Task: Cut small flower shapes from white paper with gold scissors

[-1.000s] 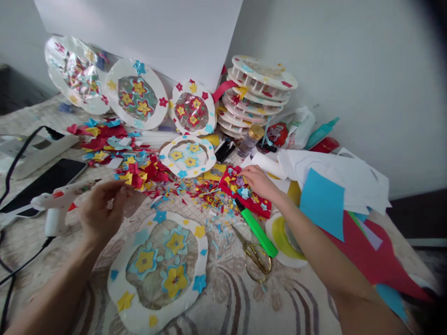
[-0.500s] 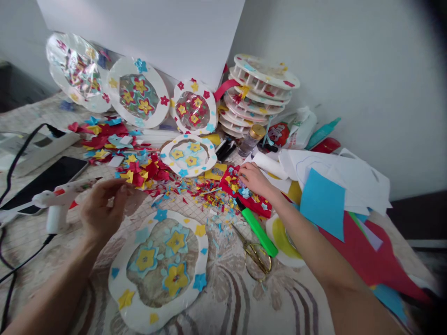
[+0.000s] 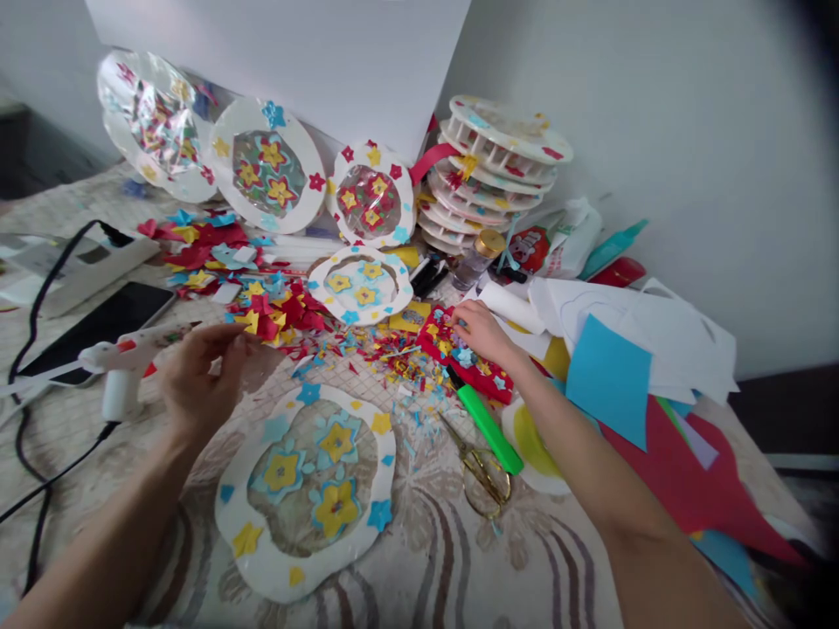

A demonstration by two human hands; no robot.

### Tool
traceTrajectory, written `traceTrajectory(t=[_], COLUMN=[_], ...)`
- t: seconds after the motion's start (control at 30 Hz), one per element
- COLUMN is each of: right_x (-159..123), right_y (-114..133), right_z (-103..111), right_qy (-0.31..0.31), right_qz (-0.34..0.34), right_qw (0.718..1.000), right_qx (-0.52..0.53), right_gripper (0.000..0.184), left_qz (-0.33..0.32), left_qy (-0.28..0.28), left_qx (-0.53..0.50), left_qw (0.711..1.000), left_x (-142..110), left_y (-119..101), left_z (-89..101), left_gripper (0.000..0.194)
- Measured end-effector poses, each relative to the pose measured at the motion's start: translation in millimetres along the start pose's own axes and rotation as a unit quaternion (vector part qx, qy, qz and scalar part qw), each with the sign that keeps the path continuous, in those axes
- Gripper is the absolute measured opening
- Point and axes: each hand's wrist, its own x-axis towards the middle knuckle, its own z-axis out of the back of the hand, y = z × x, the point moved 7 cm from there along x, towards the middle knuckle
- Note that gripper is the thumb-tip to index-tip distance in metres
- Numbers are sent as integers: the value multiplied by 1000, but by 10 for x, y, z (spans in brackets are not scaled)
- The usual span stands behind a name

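My left hand (image 3: 202, 377) is closed in a pinch on a small piece of clear plastic film (image 3: 263, 369), left of centre. At the red felt-like piece (image 3: 499, 390), strewn with small paper flowers (image 3: 465, 356), the fingers of my right hand (image 3: 481, 328) are bent together; what they pinch is hidden. Between my forearms lies a white scalloped frame (image 3: 229, 533) with a clear middle, yellow-and-blue flowers and stars. The white glue gun (image 3: 121, 384) stands beside my left hand. A green utility knife (image 3: 488, 428) and gold-handled scissors (image 3: 486, 480) lie below my right hand.
Decorated white frames (image 3: 298, 205) lean at the back, beside a stack of white rings (image 3: 504, 140). Paper scraps (image 3: 288, 319) cover the middle. A glass jar (image 3: 478, 260), tape roll (image 3: 530, 441), coloured sheets (image 3: 609, 380), phone (image 3: 98, 328) and black cable (image 3: 26, 376) surround my hands.
The view has shifted slightly, so most things appear a little further right and higher. Both hands keep nearly the same places over the table.
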Motion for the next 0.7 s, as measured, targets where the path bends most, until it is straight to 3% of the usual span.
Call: traceTrajectory(t=[0.13,0.23,0.37,0.5,0.6,0.7], right_x=[-58,-169,-409,-678,-805,-853], right_y=[56,153,655,1255,1574,1742], right_z=[179,255,232,65,-79,-214], right_qy=[-48,-48,1,78,118,136], right_qz=[-35,-117,-149,-169,-170,-175], right_qw=[997,978,921,866,842,819], right_qx=[41,167,361,464,499,529], right_gripper=[7,2,5,6,6,7], left_qz=[-26,-38,-45,-34,-26,-16], left_qy=[-6,-9,-34,-32,12,74], left_qx=[-59,-68,-65,-90,-119,-133], left_qw=[998,997,996,995,993,988], left_x=[2,16,27,29,-3,-114], left_y=[-25,-2,19,6,-39,-101], left_z=[17,23,43,53,102,228], left_gripper=[20,20,18,18,15,13])
